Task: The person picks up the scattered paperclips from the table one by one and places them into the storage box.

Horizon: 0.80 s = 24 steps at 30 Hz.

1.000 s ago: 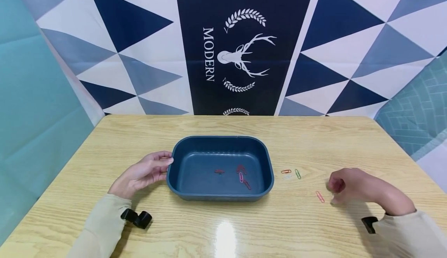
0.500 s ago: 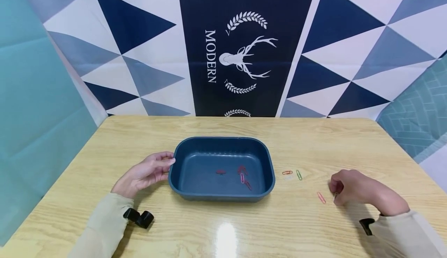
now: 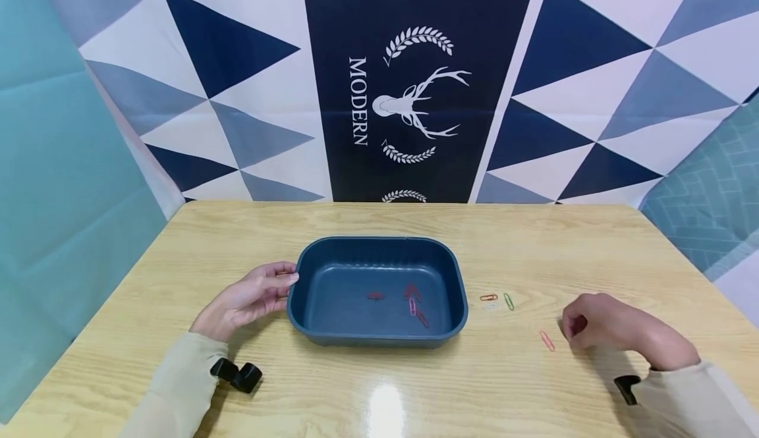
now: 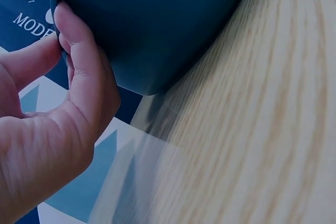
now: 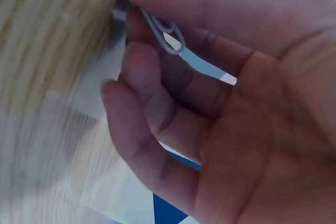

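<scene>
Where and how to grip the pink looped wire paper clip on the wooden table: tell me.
Pinch the pink clip across its long sides at mid-length, ideally from above and the right: it lies flat and apart, and the right hand is nearest, though pinching a pale wire clip.

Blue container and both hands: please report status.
Left hand grips blue container. Right hand pinches pale paperclip. Pink paperclip and three others lie between right hand and container.

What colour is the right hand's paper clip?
Whitish looped wire clip, shown best in right wrist view.
</scene>
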Tool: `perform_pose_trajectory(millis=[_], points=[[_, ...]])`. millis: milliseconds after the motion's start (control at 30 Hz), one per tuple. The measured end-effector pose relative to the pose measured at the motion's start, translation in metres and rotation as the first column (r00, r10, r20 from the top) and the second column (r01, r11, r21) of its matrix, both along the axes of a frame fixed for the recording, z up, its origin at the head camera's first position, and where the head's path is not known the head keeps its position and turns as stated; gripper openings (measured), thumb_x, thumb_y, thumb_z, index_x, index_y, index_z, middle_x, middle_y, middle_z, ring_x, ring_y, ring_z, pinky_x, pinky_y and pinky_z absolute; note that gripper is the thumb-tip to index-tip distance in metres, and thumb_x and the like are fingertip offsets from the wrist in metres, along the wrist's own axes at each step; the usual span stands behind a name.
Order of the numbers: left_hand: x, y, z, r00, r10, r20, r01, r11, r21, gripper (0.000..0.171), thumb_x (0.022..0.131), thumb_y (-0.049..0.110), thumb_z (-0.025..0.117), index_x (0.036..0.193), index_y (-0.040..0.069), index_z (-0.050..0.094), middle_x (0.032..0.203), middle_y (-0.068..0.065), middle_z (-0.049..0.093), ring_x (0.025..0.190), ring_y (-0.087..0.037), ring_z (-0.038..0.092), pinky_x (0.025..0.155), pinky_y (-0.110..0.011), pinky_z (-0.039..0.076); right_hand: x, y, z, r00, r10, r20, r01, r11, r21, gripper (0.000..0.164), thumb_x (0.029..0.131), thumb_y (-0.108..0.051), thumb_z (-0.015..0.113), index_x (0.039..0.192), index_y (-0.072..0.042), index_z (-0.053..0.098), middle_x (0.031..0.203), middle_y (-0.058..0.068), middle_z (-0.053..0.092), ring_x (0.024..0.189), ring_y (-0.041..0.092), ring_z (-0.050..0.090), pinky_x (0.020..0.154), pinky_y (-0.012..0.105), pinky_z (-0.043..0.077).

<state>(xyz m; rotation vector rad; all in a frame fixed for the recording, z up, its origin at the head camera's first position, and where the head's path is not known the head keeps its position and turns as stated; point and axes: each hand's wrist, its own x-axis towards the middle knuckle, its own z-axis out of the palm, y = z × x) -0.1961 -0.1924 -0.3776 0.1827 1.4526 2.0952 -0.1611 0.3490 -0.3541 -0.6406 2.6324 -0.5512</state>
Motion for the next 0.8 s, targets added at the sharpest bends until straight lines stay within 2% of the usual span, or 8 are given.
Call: perform_pose_trajectory(millis=[67,133,233,300,400,533,633,800], points=[[0.000,0.000,0.000,1.000,0.007,0.001,-0.007,1.000,-0.013,0.009,0.100,0.000,0.048,0.108,0.000,0.045,0.090,-0.005,0.055,0.075,-0.012,0.057,0.070,-0.026,0.054,-0.001,0.003,-0.001,0.999,0.022,0.023,-0.021,0.999,-0.029,0.021,0.076,0.002,0.070,0.072,-0.015,0.060,0.067,-0.012,0.048,0.061,0.000,0.040,0.054,0.022,0.034],[0.000,0.001,-0.001,1.000,0.012,-0.006,-0.012,1.000,-0.028,0.009,0.100,0.001,0.049,0.108,0.000,0.045,0.090,-0.005,0.055,0.075,-0.012,0.057,0.070,-0.026,0.054,-0.001,0.008,-0.002,0.998,0.061,0.011,-0.060,0.996,-0.072,0.020,0.081,0.003,0.068,0.075,-0.014,0.061,0.071,-0.014,0.051,0.063,0.000,0.041,0.054,0.022,0.035],[0.000,0.002,0.000,1.000,0.014,-0.014,-0.014,0.999,-0.037,0.008,0.100,0.002,0.049,0.107,0.001,0.046,0.090,-0.005,0.055,0.076,-0.012,0.057,0.070,-0.026,0.054,-0.003,0.013,-0.004,0.990,0.126,-0.070,-0.135,0.980,-0.146,0.021,0.084,0.006,0.067,0.078,-0.013,0.064,0.075,-0.016,0.054,0.066,-0.001,0.043,0.055,0.022,0.037],[-0.001,0.003,0.000,1.000,0.013,-0.014,-0.013,0.999,-0.034,0.007,0.100,0.001,0.048,0.106,0.001,0.046,0.090,-0.004,0.055,0.076,-0.012,0.057,0.070,-0.026,0.054,-0.005,0.014,-0.005,0.984,0.129,-0.124,-0.150,0.972,-0.178,0.021,0.083,0.009,0.067,0.079,-0.012,0.066,0.076,-0.016,0.057,0.068,-0.002,0.044,0.055,0.021,0.040],[0.000,0.003,-0.001,1.000,0.009,-0.008,-0.009,1.000,-0.024,0.006,0.100,0.000,0.047,0.106,0.001,0.046,0.089,-0.004,0.054,0.075,-0.012,0.057,0.069,-0.026,0.054,-0.005,0.013,-0.004,0.987,0.055,-0.149,-0.083,0.979,-0.186,0.020,0.081,0.009,0.070,0.079,-0.011,0.068,0.077,-0.014,0.061,0.069,-0.003,0.046,0.058,0.021,0.043],[0.001,0.002,-0.001,1.000,0.007,-0.004,-0.007,1.000,-0.015,0.006,0.100,-0.001,0.047,0.106,0.001,0.046,0.090,-0.005,0.054,0.075,-0.012,0.056,0.070,-0.026,0.054,-0.003,0.009,0.000,0.988,-0.092,-0.121,0.075,0.988,-0.138,0.014,0.081,0.006,0.071,0.082,-0.008,0.071,0.079,-0.008,0.066,0.070,-0.001,0.050,0.061,0.022,0.045],[0.001,0.002,0.000,1.000,0.012,-0.006,-0.012,1.000,-0.022,0.007,0.100,0.000,0.048,0.106,0.000,0.045,0.090,-0.005,0.054,0.075,-0.012,0.057,0.070,-0.027,0.054,-0.003,0.006,0.004,0.978,-0.176,-0.115,0.164,0.980,-0.108,0.011,0.081,0.004,0.072,0.084,-0.007,0.072,0.081,-0.002,0.068,0.069,0.001,0.051,0.060,0.023,0.046],[0.002,0.000,-0.001,1.000,0.011,-0.011,-0.011,1.000,-0.030,0.008,0.100,0.001,0.048,0.107,0.000,0.045,0.091,-0.006,0.054,0.076,-0.012,0.057,0.071,-0.026,0.054,-0.004,0.005,0.005,0.962,-0.255,-0.096,0.244,0.963,-0.119,0.007,0.082,0.001,0.073,0.088,-0.001,0.072,0.082,0.003,0.069,0.068,0.002,0.054,0.059,0.023,0.047]])
